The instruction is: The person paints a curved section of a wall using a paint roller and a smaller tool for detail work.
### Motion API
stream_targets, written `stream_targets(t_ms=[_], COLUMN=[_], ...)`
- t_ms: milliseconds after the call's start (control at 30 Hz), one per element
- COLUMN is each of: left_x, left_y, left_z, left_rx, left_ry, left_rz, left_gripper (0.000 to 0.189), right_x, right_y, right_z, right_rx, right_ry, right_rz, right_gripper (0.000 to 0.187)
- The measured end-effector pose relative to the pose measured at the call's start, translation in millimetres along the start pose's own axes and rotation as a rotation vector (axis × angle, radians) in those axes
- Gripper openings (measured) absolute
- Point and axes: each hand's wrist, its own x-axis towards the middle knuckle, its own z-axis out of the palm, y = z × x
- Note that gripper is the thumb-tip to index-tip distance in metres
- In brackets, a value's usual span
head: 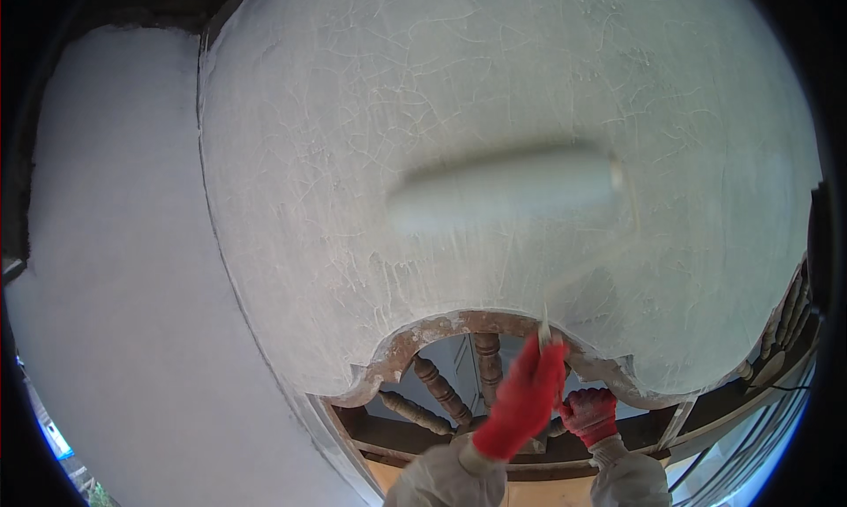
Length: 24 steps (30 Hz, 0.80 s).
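Observation:
A paint roller (506,189), blurred by motion, is against a cracked, whitish wall (437,96). Its thin wire frame bends down from the right end of the sleeve to a pale handle (544,331). My left hand (523,401), in a red glove, is wrapped around that handle. Lower and to the right, my right hand (589,414) wears a matching red glove and is closed in a fist at the handle's lower part, which is mostly hidden by the gloves.
Below the wall is an arched wooden frame (456,323) with turned spindles (442,389) and paint-spotted edges. A smooth white wall (132,262) adjoins on the left, past a dark corner seam. More turned woodwork (787,308) lies at the right rim.

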Motion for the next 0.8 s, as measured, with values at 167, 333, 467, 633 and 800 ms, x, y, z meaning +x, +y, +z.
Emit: stream_targets(t_ms=[167, 333, 467, 633, 800], left_x=[75, 55, -25, -43, -22], left_y=[90, 45, -45, -69, -42], left_z=[-4, 8, 2, 2, -13], left_rx=[0.011, -0.014, -0.02, 0.029, 0.781], left_ry=[0.009, -0.009, 0.021, 0.023, -0.067], left_rz=[0.096, 0.069, -0.024, -0.132, 0.604], left_gripper=[0.04, 0.037, 0.031, 0.025, 0.022], right_x=[-1, -5, -24, -20, 5], right_y=[0, 4, -31, -79, -92], right_z=[-5, -10, -58, -130, -145], right_rx=[-0.024, 0.009, 0.659, 1.522, 1.522], right_ry=[0.065, -0.006, -0.011, 0.048, 0.136], right_rz=[-0.012, 0.05, 0.248, 0.25, 0.255], right_gripper=[0.031, 0.032, 0.025, 0.048, 0.068])
